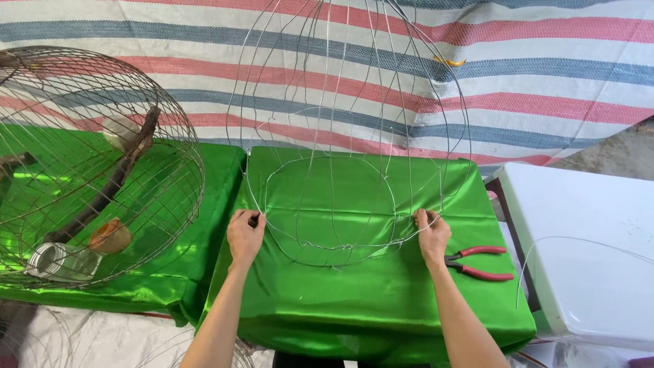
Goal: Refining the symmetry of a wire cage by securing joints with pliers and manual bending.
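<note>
Wire frame (347, 136) between both hands

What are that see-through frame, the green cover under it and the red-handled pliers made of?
The wire frame looks like thin bare metal wire, silvery and bent into ribs. The green cloth seems to be satin-like fabric, with glossy highlights and soft folds. The pliers appear to be dark metal, with red handles probably coated in plastic or rubber.

Thin bare silver metal wire frame (347, 136), shiny & smooth. Glossy green satin cloth (354, 286) over the table, creased w/ sheen. Red-handled pliers (477, 262): grips prob. rubbery plastic, dark metal jaws. Round finished wire cage (102, 163), duller metal, rough brown wood branch (109, 180) inside. Striped woven plastic tarp (545, 75), matt, coarse. White smooth matt plastic box (586, 252).
</note>
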